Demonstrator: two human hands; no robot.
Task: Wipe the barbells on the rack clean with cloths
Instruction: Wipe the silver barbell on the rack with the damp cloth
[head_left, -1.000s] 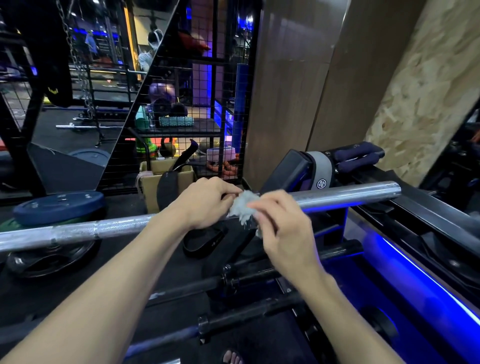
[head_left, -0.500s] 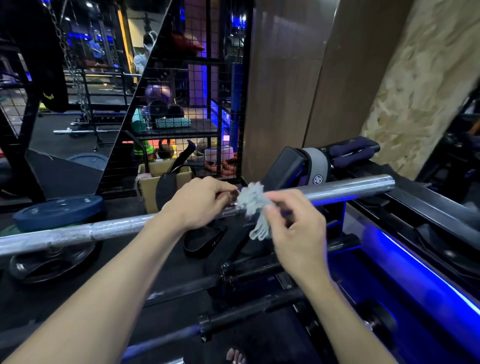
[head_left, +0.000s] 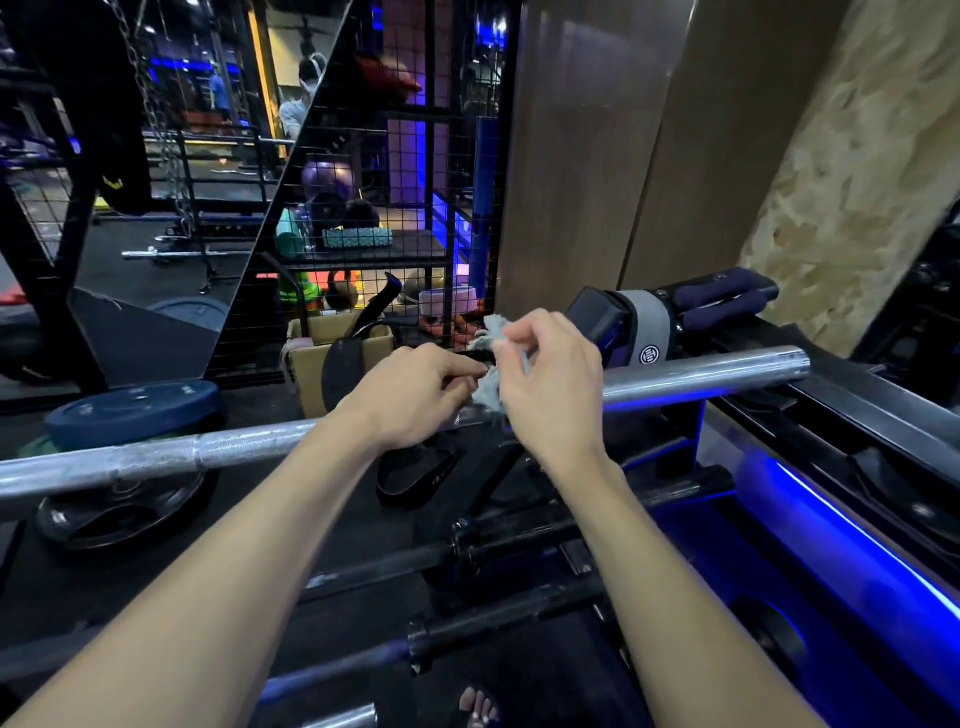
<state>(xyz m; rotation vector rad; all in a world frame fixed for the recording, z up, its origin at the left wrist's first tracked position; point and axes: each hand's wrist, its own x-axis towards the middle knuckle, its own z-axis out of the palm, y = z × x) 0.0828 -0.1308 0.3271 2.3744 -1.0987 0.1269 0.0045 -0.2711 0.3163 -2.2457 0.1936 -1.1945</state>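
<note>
Above the chrome barbell on the rack, the left hand and right hand each pinch a pale blue cloth in a closed grip.

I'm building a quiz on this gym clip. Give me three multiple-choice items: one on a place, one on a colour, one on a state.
1. Where is the cloth?
A. on the floor
B. between both hands, at the silver barbell
C. on the blue weight plate

2. What colour is the cloth?
A. red
B. black
C. pale grey-blue

3. What is the right hand doing?
A. pinching the cloth
B. hanging open
C. lifting a plate

Answers: 1 B, the left hand and right hand meet on it just above the bar. 2 C, its frayed fabric looks pale grey-blue. 3 A, thumb and fingers close on the fabric.
</note>
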